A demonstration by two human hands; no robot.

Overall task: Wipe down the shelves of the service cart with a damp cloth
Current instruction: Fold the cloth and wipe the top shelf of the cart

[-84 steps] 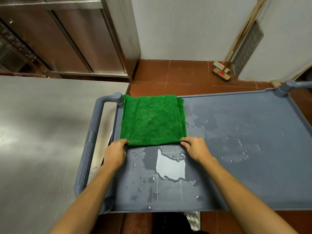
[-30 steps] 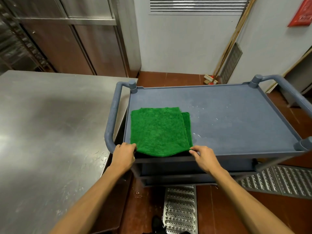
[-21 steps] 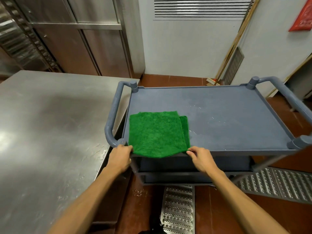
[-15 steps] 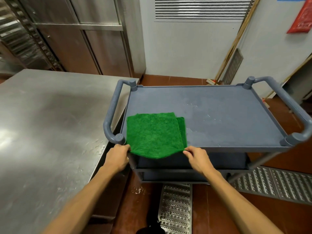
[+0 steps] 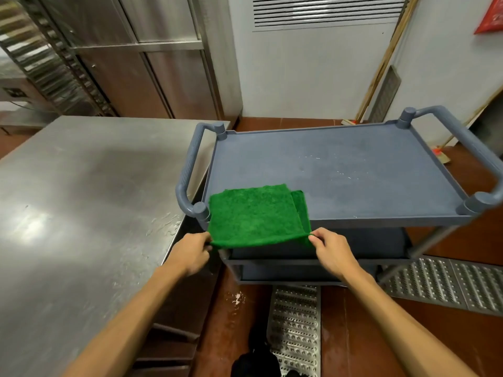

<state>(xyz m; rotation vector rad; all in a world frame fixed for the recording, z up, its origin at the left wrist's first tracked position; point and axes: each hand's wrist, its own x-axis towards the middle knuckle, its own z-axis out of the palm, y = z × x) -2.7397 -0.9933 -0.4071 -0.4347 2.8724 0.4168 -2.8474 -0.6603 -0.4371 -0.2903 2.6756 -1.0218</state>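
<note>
A folded green cloth (image 5: pixel 255 214) lies on the near left corner of the grey service cart's top shelf (image 5: pixel 353 170), and its near edge hangs past the shelf's front rim. My left hand (image 5: pixel 192 253) pinches the cloth's near left corner. My right hand (image 5: pixel 330 250) pinches its near right corner. A few water specks remain on the top shelf. A lower shelf (image 5: pixel 313 261) shows under the front rim, mostly hidden.
A steel worktable (image 5: pixel 81 202) stands against the cart's left handle (image 5: pixel 187 180). Steel cabinets and a white wall with a vent are behind. Broom handles (image 5: pixel 381 63) lean at the back right. Metal drain grates (image 5: pixel 294 325) run across the red tile floor.
Both hands have dragged the cloth from the far left of the shelf to its front edge, wiping away the puddle. The cloth's near edge now hangs over the rim.
</note>
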